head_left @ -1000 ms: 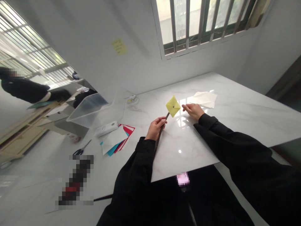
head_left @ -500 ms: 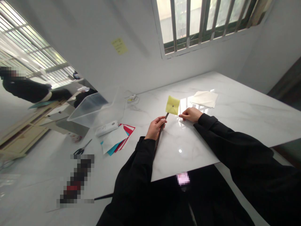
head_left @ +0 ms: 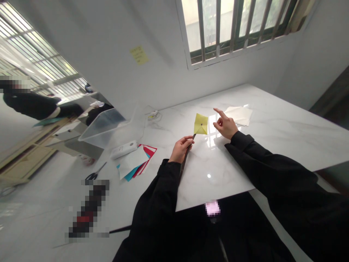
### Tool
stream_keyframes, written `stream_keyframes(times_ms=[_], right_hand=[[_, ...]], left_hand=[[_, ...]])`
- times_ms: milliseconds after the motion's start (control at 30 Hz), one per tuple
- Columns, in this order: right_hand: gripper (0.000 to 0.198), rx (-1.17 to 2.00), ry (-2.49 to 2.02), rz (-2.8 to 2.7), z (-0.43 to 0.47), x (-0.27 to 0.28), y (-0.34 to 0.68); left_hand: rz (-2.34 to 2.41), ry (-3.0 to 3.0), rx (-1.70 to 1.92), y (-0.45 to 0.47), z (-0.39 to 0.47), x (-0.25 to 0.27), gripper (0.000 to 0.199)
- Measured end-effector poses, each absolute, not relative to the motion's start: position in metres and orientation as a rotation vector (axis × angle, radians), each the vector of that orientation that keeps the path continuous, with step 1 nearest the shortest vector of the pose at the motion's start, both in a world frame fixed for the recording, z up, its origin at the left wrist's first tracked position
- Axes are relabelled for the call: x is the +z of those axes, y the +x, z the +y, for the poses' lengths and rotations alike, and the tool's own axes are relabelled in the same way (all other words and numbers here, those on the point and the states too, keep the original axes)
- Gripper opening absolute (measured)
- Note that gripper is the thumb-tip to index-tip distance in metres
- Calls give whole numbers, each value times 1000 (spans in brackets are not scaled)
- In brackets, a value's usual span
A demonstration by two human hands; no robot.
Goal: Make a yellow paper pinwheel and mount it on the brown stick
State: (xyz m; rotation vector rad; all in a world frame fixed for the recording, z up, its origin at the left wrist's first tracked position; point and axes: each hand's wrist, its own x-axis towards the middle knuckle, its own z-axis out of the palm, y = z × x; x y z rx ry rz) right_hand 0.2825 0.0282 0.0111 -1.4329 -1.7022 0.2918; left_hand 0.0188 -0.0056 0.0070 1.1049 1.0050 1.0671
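My left hand (head_left: 182,149) is wrapped round the dark, slender stick (head_left: 186,157) of a paper pinwheel, and the stick runs back under my forearm. At the stick's upper end is the pinwheel's square yellow paper head (head_left: 200,124), with a dark dot at its centre and crease lines running to it. My right hand (head_left: 227,126) is held to the right of the paper head, apart from it and with nothing in it. Its index finger points out and the thumb is spread, while the other fingers are curled.
Cream paper sheets (head_left: 240,115) lie behind my right hand. To the left are red, blue and white sheets (head_left: 135,162), a white device (head_left: 124,149), scissors (head_left: 95,173) and a clear plastic bin (head_left: 105,127). Another person (head_left: 29,105) is at the far left. A barred window is above.
My right hand has lifted up and away from the yellow paper head, its fingers opening from a pinch. The paper head has turned slightly; my left hand still holds the stick.
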Motion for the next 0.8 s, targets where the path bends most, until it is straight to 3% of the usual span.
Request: stream_keyframes(times_ms=[200,367,433,667,800], right_hand=[[76,133,-1435,-1757,28,23,284],[34,342,-1675,-2038,42,2,295],[25,411,-1704,-2065,45,-7,300],[22,411,-1662,-2063,42,-14,296],[28,563,-1504,-2080,37,-11,278]], left_hand=[[1011,1170,1029,20,-5,2,40],[1006,1144,1043,18,-6,4,41],[1001,1122,1056,18,-6,6,42],[968,979,1095,16,-4,9,47],[903,805,1174,12,-4,12,47]])
